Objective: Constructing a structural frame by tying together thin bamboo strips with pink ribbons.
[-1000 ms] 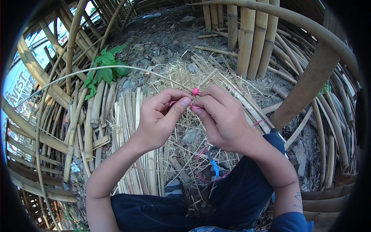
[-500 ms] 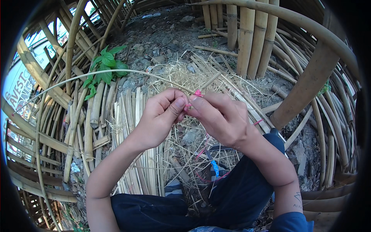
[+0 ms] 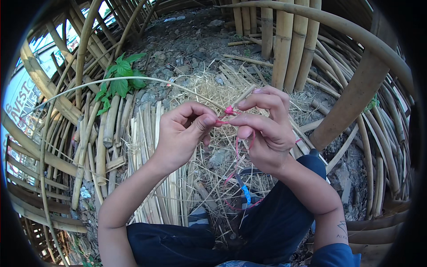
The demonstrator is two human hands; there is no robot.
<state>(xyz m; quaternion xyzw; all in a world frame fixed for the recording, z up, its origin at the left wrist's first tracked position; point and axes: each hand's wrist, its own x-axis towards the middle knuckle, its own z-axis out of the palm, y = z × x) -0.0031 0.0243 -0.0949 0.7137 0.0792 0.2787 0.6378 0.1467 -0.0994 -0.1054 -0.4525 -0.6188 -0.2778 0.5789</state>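
My left hand [image 3: 183, 132] is closed in a pinch on a pink string [image 3: 221, 122]. My right hand [image 3: 269, 135] grips the same string between thumb and index finger, its other fingers raised and curled. A stretch of string runs between the two hands, and its loose part hangs below the right hand. Just above my fingertips sits a pink knot [image 3: 229, 110] on the end of a thin, curved bamboo strip [image 3: 133, 78], which arcs away to the left. Below my hands, a knife with a blue-wrapped handle [image 3: 246, 194] lies on the ground.
Split bamboo slats [image 3: 153, 196] lie beside my left forearm. Shavings [image 3: 209, 86] cover the ground ahead. Thick bamboo posts [image 3: 296, 49] stand at the far right, with a curved pole [image 3: 351, 29] crossing there. A green plant [image 3: 123, 73] grows at the left among bamboo poles.
My right hand has shifted right and opened its upper fingers away from the knot, drawing the string out. The knot and string between the hands now show more fully. My left hand has barely moved.
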